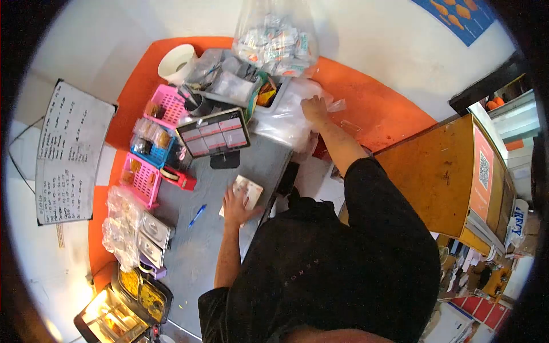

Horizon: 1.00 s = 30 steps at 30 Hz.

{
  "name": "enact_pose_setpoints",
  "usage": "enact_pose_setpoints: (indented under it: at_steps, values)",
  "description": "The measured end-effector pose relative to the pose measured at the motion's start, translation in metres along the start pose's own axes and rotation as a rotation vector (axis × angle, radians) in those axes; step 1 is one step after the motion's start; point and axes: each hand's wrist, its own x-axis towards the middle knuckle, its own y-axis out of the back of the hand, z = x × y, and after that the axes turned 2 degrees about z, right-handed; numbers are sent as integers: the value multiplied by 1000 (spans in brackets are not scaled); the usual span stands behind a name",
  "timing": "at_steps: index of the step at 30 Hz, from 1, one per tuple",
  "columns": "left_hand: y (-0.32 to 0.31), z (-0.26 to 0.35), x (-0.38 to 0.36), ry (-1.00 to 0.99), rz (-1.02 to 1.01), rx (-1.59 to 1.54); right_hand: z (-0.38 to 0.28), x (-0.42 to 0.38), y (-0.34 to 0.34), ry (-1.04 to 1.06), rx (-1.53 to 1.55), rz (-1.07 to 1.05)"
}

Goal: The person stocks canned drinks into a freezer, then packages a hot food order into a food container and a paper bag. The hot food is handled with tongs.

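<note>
My left hand (236, 207) lies with its fingers spread on a small whitish box or pad (249, 191) on the grey counter (189, 246). Farther off, my right hand (314, 108) is closed on a clear plastic bag (289, 117) in a pile of clear bags. A tablet (214, 134) on a black stand is just beyond my left hand. The blue pen (197, 215) lies to the left of it.
Pink baskets (140, 180), metal containers (154, 228) and a lit food warmer (111, 320) line the left side. A large bag of packets (277, 43) stands at the back. At the right is a wooden cabinet (423, 171).
</note>
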Motion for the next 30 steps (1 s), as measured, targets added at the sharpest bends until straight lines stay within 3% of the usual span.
enact_pose_setpoints:
  at_steps: [1, 2, 4, 5, 6, 7, 8, 9, 10, 12, 13, 16, 18, 19, 20, 22, 23, 24, 26, 27, 28, 30]
  values:
    - [4, 11, -6, 41, -135, 143, 2, 4, 5, 8, 1, -57]
    - [7, 17, -12, 73, -266, 290, 6, 9, -34, 24, -2, -95]
    - [-25, -15, -35, -2, 48, 257, 14, 19, -57, -34, -29, -95]
    - [-26, 2, -40, 277, 124, 249, 3, 4, -45, -39, -114, -133]
    - [-32, -1, -40, 413, 37, 462, -1, -8, -30, -52, -199, -176]
    - [-38, -4, -47, 638, 200, 307, 0, -14, -14, -56, -75, -4]
    - [-79, -57, -56, 471, 450, 593, -8, -16, -1, -39, 59, 178]
    - [-55, -36, -46, 715, 284, 387, -9, -14, 4, -24, 133, 452]
    - [-39, -10, -36, 835, 182, 356, -10, -5, 11, -39, 126, 487]
    - [-35, -3, -26, 995, 251, 481, -10, 10, 28, 107, 242, 659]
    - [-29, 1, -20, 965, 260, 473, -11, 12, 40, 90, 226, 682]
    - [-8, 8, 5, 703, 411, 376, -23, 19, 86, 77, 571, 795]
    - [-1, 13, 27, 215, 443, 242, -42, 9, 146, 130, 747, 909]
    - [15, 51, 43, 152, 368, 337, -52, 6, 160, 116, 836, 730]
    - [25, 77, 62, 121, 382, 319, -67, -11, 209, -19, 831, 266]
    - [43, 119, 90, -342, 392, 86, -97, -42, 251, 213, 992, 237]
    - [50, 140, 103, -480, 462, 9, -108, -50, 247, 450, 1078, 111]
    - [40, 119, 122, -514, 458, -2, -114, -57, 245, 687, 1154, -21]
    - [4, 65, 171, -403, 197, -528, -121, -90, 273, 642, 1258, -51]
    - [42, 102, 156, -654, 285, -288, -124, -111, 288, 613, 1376, -108]
    - [64, 111, 150, -687, 272, -298, -117, -129, 304, 593, 1365, -76]
    - [95, 121, 150, -284, -456, -889, -86, -165, 337, 501, 970, 230]
